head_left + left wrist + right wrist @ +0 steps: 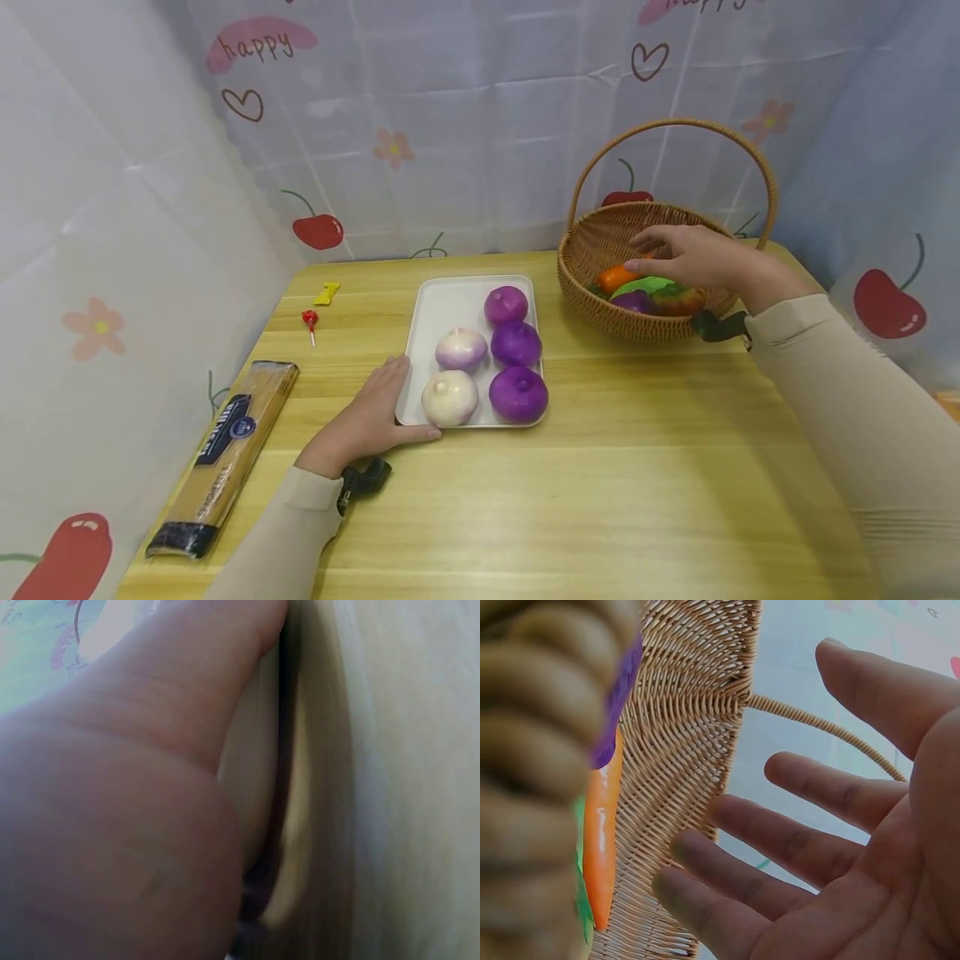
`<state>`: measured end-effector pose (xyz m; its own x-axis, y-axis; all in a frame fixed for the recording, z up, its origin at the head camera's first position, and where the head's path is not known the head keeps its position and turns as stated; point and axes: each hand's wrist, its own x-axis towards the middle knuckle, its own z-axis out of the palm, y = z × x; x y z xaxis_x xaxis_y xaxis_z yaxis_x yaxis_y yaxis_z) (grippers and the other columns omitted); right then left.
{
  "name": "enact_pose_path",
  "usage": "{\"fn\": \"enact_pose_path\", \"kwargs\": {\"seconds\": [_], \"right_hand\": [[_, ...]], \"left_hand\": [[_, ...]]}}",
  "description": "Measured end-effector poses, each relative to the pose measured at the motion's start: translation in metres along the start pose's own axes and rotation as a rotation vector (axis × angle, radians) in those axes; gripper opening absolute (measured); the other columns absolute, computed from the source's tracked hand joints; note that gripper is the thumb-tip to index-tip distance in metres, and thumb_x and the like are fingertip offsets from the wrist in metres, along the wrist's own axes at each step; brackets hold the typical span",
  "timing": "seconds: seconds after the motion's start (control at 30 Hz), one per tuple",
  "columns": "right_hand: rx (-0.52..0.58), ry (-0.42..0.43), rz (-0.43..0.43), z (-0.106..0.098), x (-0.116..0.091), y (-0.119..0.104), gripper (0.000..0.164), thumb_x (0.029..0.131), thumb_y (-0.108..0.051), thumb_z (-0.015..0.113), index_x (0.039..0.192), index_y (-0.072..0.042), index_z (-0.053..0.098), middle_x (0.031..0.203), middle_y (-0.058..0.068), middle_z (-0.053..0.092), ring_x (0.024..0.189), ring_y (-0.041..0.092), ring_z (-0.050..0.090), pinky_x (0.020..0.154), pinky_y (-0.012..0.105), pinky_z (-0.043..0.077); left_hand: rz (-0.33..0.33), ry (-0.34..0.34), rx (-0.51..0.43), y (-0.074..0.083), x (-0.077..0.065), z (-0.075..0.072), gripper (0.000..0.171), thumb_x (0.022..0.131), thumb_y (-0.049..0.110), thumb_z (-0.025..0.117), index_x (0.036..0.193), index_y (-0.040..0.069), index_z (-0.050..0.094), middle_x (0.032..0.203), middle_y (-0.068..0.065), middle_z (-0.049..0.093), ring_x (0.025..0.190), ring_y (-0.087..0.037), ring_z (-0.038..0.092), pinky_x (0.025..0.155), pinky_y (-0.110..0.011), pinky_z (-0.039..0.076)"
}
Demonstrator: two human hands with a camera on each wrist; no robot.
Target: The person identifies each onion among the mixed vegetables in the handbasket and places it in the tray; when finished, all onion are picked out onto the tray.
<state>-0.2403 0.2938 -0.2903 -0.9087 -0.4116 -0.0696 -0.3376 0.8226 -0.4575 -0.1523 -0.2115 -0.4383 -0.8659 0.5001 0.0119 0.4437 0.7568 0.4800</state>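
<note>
My left hand (375, 411) rests at the front left corner of a white tray (432, 312), fingers along its left side and thumb by its front edge. On the tray sit three purple onions (517, 343) and two whitish onions (450, 397). Over a wicker basket (576, 287) my right hand (693, 254) hovers with fingers spread and nothing in them, as the right wrist view confirms. Inside the basket lie an orange carrot (600, 847), a purple vegetable (636, 301) and something green (641, 286), partly hidden by the basket's rim.
A pack of spaghetti (238, 450) lies along the table's left edge. Behind it are a red lollipop (310, 318) and a yellow wrapped candy (327, 293). The basket's tall handle (675, 122) arches above it. A printed curtain (465, 133) hangs behind the table.
</note>
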Motion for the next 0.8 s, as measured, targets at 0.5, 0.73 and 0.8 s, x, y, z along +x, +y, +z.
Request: {"fn": "enact_pose_path", "kwargs": {"seconds": [0.5,0.73,0.8], "right_hand": [[-0.015,-0.026,-0.003,0.007,0.0,0.0,0.064,0.106,-0.048,0.062,0.151,-0.004,0.053,0.148,0.025,0.054,0.127,0.046,0.056,0.103,0.065,0.045],[-0.049,-0.036,0.008,0.01,-0.001,-0.002,0.063,0.106,-0.049,0.062,0.149,-0.004,0.055,0.147,0.026,0.055,0.125,0.047,0.056,0.101,0.066,0.046],[-0.053,-0.046,0.012,0.011,-0.001,-0.002,0.065,0.106,-0.051,0.062,0.149,-0.004,0.055,0.146,0.026,0.055,0.126,0.047,0.055,0.101,0.067,0.045]], "left_hand": [[-0.005,0.002,0.005,0.002,0.001,-0.002,0.133,0.082,0.067,0.082,0.163,-0.011,0.012,0.17,-0.029,0.014,0.156,-0.043,0.011,0.126,-0.054,0.01],[-0.003,0.001,-0.006,0.003,0.0,-0.002,0.133,0.082,0.067,0.082,0.164,-0.011,0.011,0.17,-0.029,0.014,0.156,-0.045,0.011,0.126,-0.054,0.01],[-0.003,0.002,-0.006,0.003,0.0,-0.002,0.133,0.082,0.067,0.082,0.164,-0.011,0.011,0.17,-0.029,0.014,0.156,-0.045,0.011,0.126,-0.054,0.009]]}}
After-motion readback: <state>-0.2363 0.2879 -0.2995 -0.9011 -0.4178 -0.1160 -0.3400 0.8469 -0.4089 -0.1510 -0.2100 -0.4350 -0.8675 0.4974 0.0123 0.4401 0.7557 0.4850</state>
